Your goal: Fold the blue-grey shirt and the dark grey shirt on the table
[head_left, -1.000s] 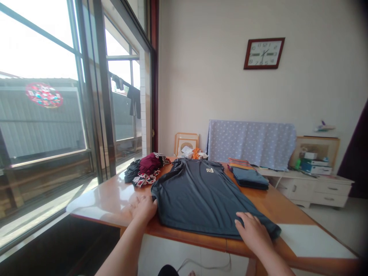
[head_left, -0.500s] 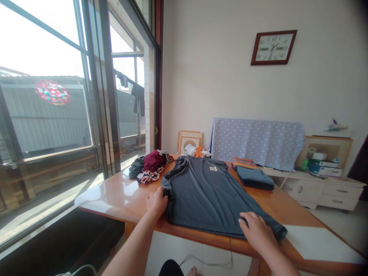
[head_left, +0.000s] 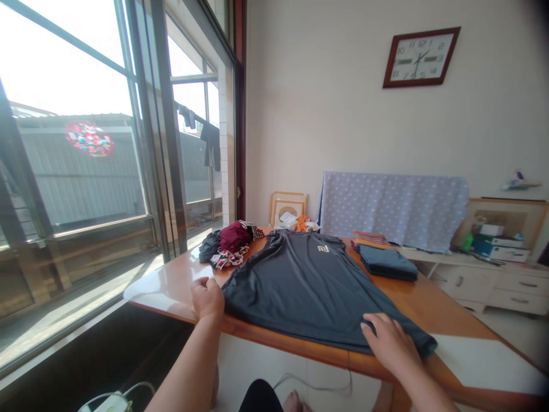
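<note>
A dark grey-blue T-shirt (head_left: 300, 286) with a small light logo on its chest lies spread on the wooden table, hem toward me. At the hem's left corner, my left hand (head_left: 208, 298) is closed with the fabric between its fingers. Near the right end of the hem rests my right hand (head_left: 392, 340), its thumb apart from the fingers and its palm down on the cloth. To the right of the shirt sits a stack of folded dark clothes (head_left: 388, 264), with a striped orange folded garment (head_left: 372, 239) behind it.
A heap of crumpled clothes (head_left: 234, 239), maroon and patterned, lies at the table's far left. A white sheet (head_left: 484, 360) covers the right corner of the wooden table (head_left: 433, 303). Windows stand at left; a white cabinet (head_left: 476, 283) is behind at right. A cable crosses the floor.
My left hand has moved left, drawing the shirt's left hem corner outward, so the bunched left side now lies spread. My right hand stays on the hem. The view has shifted slightly.
</note>
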Demonstrator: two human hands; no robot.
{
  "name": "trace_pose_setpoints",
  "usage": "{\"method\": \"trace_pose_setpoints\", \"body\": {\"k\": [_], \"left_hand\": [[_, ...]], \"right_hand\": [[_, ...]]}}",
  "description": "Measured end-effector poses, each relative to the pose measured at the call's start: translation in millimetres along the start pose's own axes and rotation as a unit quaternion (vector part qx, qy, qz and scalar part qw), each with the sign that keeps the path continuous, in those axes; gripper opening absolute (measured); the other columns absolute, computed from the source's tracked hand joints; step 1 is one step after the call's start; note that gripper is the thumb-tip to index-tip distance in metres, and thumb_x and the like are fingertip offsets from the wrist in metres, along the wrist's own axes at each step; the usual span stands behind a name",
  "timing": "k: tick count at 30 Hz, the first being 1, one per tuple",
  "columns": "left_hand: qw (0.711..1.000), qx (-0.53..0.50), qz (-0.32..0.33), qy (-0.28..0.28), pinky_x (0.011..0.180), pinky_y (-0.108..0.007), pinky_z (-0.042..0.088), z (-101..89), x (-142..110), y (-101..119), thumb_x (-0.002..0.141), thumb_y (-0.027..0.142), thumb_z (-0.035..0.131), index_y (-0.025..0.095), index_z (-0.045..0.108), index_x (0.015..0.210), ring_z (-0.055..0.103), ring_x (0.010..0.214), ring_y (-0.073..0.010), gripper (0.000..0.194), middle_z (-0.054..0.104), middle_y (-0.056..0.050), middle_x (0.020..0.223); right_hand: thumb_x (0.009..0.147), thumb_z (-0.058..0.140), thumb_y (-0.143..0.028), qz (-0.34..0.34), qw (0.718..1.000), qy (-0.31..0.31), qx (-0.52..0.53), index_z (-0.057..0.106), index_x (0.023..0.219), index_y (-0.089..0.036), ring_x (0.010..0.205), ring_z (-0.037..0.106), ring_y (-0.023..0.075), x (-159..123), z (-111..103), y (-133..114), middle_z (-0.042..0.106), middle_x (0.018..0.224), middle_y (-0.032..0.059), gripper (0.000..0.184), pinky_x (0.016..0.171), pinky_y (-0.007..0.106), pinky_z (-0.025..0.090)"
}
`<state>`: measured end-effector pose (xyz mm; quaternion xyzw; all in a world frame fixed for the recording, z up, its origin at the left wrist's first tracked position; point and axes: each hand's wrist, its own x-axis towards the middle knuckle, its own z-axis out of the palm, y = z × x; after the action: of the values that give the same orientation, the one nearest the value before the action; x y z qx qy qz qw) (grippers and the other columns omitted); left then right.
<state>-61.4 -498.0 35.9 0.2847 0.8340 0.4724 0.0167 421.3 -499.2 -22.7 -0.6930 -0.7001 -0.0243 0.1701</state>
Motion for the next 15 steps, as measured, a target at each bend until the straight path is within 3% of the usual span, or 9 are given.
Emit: {"method": "trace_pose_setpoints", "body": {"k": [5,9,12,15], "left_hand": [[0.999,0.024,0.027,0.001,0.096,-0.055,0.041,0.3,-4.4,2.8,0.087,0.043,0.047,0.021,0.053,0.128,0.056,0.118,-0.0370,0.047,0.061,-0.017,0.128],[0.984,0.126,0.091,-0.082,0.098,-0.063,0.035,4.9,-7.8,-2.5,0.076,0.046,0.059,0.022,0.067,0.104,0.048,0.124,-0.0458,0.038,0.061,-0.018,0.127],[0.983,0.102,0.110,-0.110,0.095,-0.058,0.040,8.9,-5.4,-5.4,0.075,0.039,0.058,0.025,0.070,0.092,0.057,0.113,-0.0408,0.025,0.070,-0.012,0.108],[0.989,-0.019,0.099,-0.112,0.082,-0.040,0.050,10.4,3.2,-4.6,0.080,0.041,0.054,0.022,0.068,0.097,0.067,0.091,-0.0283,0.029,0.072,-0.007,0.091]], "right_hand": [[0.093,0.041,-0.041,-0.006,1.000,0.002,0.002,0.066,0.120,-0.025,0.113,0.059,0.0295,1.6,3.8,3.1,0.062,0.132,0.0071,0.040,0.089,0.042,0.046],[0.093,0.042,-0.041,-0.001,1.000,0.006,-0.003,0.066,0.120,-0.028,0.112,0.060,0.0291,-0.2,2.4,2.0,0.062,0.132,0.0069,0.039,0.085,0.041,0.047],[0.093,0.041,-0.041,0.001,1.000,0.007,0.002,0.066,0.119,-0.029,0.113,0.059,0.0291,-2.0,-0.2,0.7,0.062,0.133,0.0065,0.038,0.083,0.040,0.047],[0.093,0.040,-0.042,0.002,1.000,0.003,0.006,0.066,0.119,-0.029,0.113,0.059,0.0291,-2.5,-2.3,0.1,0.061,0.134,0.0060,0.038,0.084,0.041,0.047]]}}
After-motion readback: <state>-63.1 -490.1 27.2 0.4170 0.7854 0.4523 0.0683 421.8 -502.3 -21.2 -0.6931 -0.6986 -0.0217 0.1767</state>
